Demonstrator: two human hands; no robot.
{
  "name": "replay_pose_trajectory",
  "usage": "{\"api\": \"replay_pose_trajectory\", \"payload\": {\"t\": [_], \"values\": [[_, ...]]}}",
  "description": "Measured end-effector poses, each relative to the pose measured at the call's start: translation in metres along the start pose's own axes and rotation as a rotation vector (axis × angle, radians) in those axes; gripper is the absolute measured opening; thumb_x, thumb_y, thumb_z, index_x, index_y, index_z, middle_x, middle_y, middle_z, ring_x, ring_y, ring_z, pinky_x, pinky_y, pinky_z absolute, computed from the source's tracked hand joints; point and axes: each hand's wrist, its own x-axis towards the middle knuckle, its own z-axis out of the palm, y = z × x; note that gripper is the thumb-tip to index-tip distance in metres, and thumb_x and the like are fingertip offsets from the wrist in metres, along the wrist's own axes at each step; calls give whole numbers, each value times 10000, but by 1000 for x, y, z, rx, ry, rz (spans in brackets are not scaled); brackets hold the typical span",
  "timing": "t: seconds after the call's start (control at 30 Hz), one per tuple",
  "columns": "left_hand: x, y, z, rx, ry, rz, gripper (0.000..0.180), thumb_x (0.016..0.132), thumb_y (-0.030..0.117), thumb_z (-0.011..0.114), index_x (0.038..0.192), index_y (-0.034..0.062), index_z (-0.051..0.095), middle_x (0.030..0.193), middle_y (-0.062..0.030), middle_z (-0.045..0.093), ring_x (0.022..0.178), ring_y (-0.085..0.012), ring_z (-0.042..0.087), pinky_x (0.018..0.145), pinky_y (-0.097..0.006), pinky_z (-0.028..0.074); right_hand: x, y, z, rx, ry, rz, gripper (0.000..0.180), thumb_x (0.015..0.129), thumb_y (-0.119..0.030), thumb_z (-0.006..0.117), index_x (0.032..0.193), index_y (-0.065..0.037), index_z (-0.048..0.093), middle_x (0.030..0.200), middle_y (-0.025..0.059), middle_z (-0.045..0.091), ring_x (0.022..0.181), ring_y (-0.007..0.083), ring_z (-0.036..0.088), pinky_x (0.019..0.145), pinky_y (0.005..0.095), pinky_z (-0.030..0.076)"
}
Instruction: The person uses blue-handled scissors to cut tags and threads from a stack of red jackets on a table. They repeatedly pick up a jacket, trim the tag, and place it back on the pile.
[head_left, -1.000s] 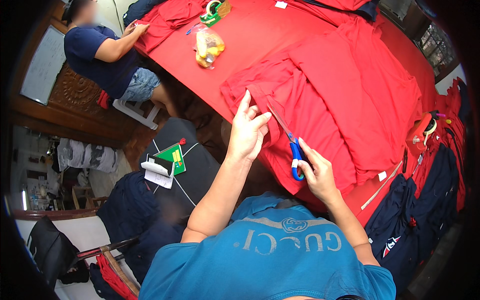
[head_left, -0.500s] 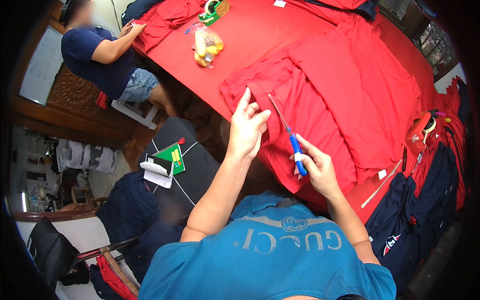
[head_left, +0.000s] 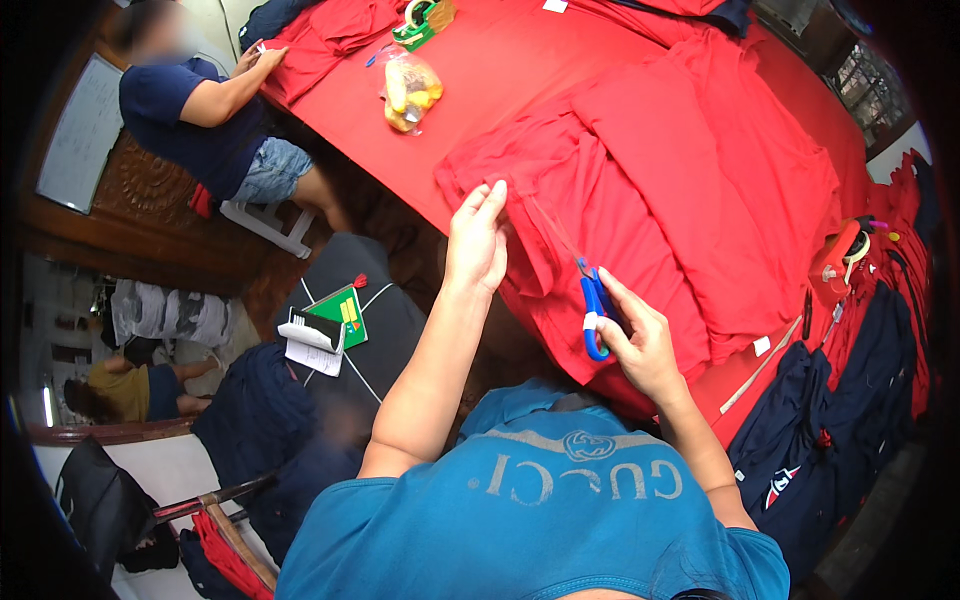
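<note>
A red garment [head_left: 690, 200] lies spread in folds over the near part of the red-covered table. My left hand [head_left: 477, 240] is at its near left edge, thumb and fingertips pinched together against the cloth. What sits between those fingertips, if anything, is too small to make out. My right hand [head_left: 643, 345] grips scissors [head_left: 592, 305] by their blue handles, which have a white patch on one loop. Their blades point away from me over the garment's folds, toward my left fingertips, and are hard to see against the red.
A clear bag of yellow items [head_left: 410, 90] and a green tape dispenser [head_left: 425, 22] sit farther back. A red tape dispenser [head_left: 840, 262] stands right, beside hanging dark clothes [head_left: 850, 390]. Left are a green notebook [head_left: 338, 318] on a dark bundle, and a co-worker [head_left: 200, 110] handling red cloth.
My left fingers, spread before, have closed into a pinch. The scissors have turned in my right hand and their handles look farther apart. Another person has appeared at the lower left.
</note>
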Motion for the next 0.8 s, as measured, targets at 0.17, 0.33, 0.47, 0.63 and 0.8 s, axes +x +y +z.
{"api": "replay_pose_trajectory", "payload": {"t": [0.17,0.33,0.47,0.63,0.8], "values": [[-12,-1,14,-21,-125,65,190,902,-22,565,1078,37,607,1060,-68,653,973,-159,616,892,-314,479,8,-10,-4,-294,-5,-92,510,858,-85,660,1329,2,487,947,163,611,767,254,612,716,314,498],[-23,-5,18,18,-143,41,253,885,-38,570,1122,36,621,1087,-67,660,1001,-165,616,913,-321,472,16,-6,-4,-321,19,-164,517,851,-87,663,1331,-3,488,935,167,608,757,271,624,711,332,504],[-23,-12,16,46,-158,33,285,884,-31,580,1157,38,620,1112,-61,659,1016,-162,612,916,-322,469,21,-4,-1,-250,23,-149,513,858,-88,650,1337,-1,486,968,177,618,805,277,638,743,345,505],[-25,-13,17,48,-132,26,292,883,-34,585,1165,35,620,1120,-68,659,1029,-171,612,932,-322,467,22,-1,1,-240,43,-169,495,873,-72,621,1343,1,482,1000,184,627,868,274,644,788,335,501],[-27,-14,19,60,-131,20,293,886,-21,604,1179,5,597,1045,-39,644,940,-106,605,870,-249,481,21,-4,0,-126,5,-21,482,877,-44,599,1342,4,484,982,162,635,850,225,644,778,313,502]]}}
